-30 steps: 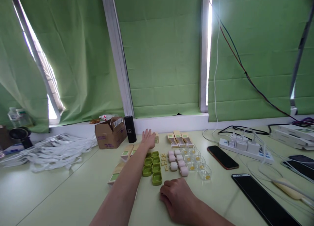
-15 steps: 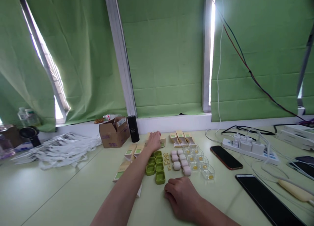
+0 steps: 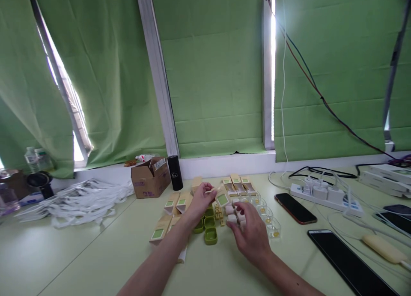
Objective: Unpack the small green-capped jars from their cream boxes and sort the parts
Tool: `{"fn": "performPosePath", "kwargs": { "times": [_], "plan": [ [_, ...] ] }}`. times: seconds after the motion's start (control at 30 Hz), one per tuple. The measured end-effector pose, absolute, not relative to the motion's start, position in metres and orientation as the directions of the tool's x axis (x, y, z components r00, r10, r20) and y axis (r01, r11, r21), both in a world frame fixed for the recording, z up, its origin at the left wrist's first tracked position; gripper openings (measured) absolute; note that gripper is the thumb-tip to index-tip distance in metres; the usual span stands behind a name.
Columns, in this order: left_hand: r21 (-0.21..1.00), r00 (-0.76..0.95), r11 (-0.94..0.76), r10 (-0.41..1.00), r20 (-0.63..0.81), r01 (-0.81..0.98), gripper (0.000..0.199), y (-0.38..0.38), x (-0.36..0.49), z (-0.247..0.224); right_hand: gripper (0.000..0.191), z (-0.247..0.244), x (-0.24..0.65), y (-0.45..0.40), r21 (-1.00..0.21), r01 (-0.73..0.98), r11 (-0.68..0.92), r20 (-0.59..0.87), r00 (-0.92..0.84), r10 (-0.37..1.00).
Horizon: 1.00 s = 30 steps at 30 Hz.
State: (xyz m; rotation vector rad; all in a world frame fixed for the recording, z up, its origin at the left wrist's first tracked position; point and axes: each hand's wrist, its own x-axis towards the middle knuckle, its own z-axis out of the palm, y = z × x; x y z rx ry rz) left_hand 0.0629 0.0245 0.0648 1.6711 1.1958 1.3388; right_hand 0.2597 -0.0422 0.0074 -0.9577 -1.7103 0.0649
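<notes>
My left hand (image 3: 204,198) pinches a small beige box with a green window (image 3: 222,198), lifted and tilted above the rows of items. My right hand (image 3: 250,227) hangs over the pale pink and white pieces (image 3: 231,219), its thumb and fingers apart. Small green square trays (image 3: 210,236) stand in rows below my left hand, partly hidden by it. Tiny yellow pieces (image 3: 222,222) lie beside them. Clear containers with yellow bits (image 3: 274,232) stand right of my right hand. More beige boxes (image 3: 158,233) lie at the left, others (image 3: 236,185) at the back.
A cardboard box (image 3: 150,179) and a black cylinder (image 3: 174,172) stand at the back left, near a pile of white straps (image 3: 93,199). On the right are two phones (image 3: 295,207), a power strip (image 3: 324,197) and loose cables.
My left hand has drawn back from the rear boxes, now with a beige box in its fingers. My right hand has risen from the table, moved forward and spread its fingers.
</notes>
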Motion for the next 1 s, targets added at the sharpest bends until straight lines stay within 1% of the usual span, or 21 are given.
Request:
{"fn": "performPosePath", "kwargs": {
  "times": [0.07, 0.1, 0.13, 0.2, 0.3, 0.43, 0.53, 0.6, 0.63, 0.7, 0.73, 0.8, 0.87, 0.93, 1.0],
  "plan": [
    [0.935, 0.066, -0.324, 0.946, 0.317, 0.143, 0.043, 0.000, 0.069, 0.060, 0.053, 0.008, 0.259, -0.041, -0.526, 0.552, 0.647, 0.775, -0.001, 0.632],
    [0.964, 0.070, -0.267, 0.961, 0.267, 0.001, 0.047, -0.011, 0.073, 0.057, 0.060, 0.008, 0.258, -0.041, -0.538, 0.549, 0.640, 0.765, 0.000, 0.644],
    [0.971, 0.072, -0.214, 0.972, 0.222, -0.106, 0.051, -0.021, 0.077, 0.055, 0.066, 0.008, 0.257, -0.042, -0.544, 0.545, 0.638, 0.756, -0.012, 0.655],
    [0.968, 0.060, -0.159, 0.983, 0.174, -0.195, 0.052, -0.036, 0.084, 0.051, 0.070, 0.006, 0.255, -0.044, -0.546, 0.532, 0.648, 0.743, -0.050, 0.667],
    [0.960, 0.002, -0.168, 0.985, 0.173, -0.224, 0.050, -0.047, 0.090, 0.048, 0.066, 0.004, 0.252, -0.048, -0.549, 0.505, 0.666, 0.740, -0.078, 0.668],
    [0.919, -0.021, -0.221, 0.974, 0.226, -0.326, 0.046, -0.047, 0.089, 0.041, 0.054, 0.002, 0.252, -0.047, -0.575, 0.449, 0.683, 0.742, -0.064, 0.667],
    [0.898, -0.042, -0.269, 0.961, 0.272, -0.348, 0.044, -0.046, 0.086, 0.034, 0.049, 0.001, 0.252, -0.045, -0.636, 0.358, 0.683, 0.725, -0.027, 0.689],
    [0.896, -0.080, -0.316, 0.948, 0.307, -0.310, 0.045, -0.047, 0.085, 0.031, 0.048, 0.002, 0.252, -0.045, -0.727, 0.227, 0.649, 0.668, 0.013, 0.744],
    [0.893, -0.098, -0.345, 0.938, 0.331, -0.288, 0.046, -0.048, 0.085, 0.030, 0.048, 0.002, 0.252, -0.044, -0.777, 0.129, 0.616, 0.625, 0.031, 0.780],
    [0.879, -0.112, -0.407, 0.914, 0.391, -0.247, 0.046, -0.050, 0.085, 0.030, 0.048, 0.003, 0.251, -0.043, -0.846, -0.112, 0.521, 0.520, 0.035, 0.853],
    [0.872, -0.108, -0.435, 0.900, 0.421, -0.226, 0.044, -0.050, 0.085, 0.030, 0.049, 0.003, 0.251, -0.042, -0.856, -0.238, 0.459, 0.470, 0.015, 0.883],
    [0.857, -0.103, -0.484, 0.875, 0.473, -0.174, 0.040, -0.052, 0.085, 0.031, 0.049, 0.004, 0.252, -0.039, -0.827, -0.461, 0.321, 0.383, -0.043, 0.923],
    [0.845, -0.110, -0.521, 0.853, 0.511, -0.118, 0.036, -0.054, 0.085, 0.032, 0.048, 0.004, 0.252, -0.036, -0.766, -0.618, 0.176, 0.312, -0.119, 0.942],
    [0.835, -0.125, -0.546, 0.835, 0.536, -0.065, 0.034, -0.055, 0.085, 0.030, 0.045, 0.003, 0.253, -0.033, -0.710, -0.703, 0.043, 0.258, -0.202, 0.945],
    [0.834, -0.127, -0.551, 0.829, 0.545, -0.012, 0.032, -0.055, 0.086, 0.028, 0.040, 0.002, 0.254, -0.031, -0.676, -0.735, -0.051, 0.221, -0.269, 0.937]
  ]
}}
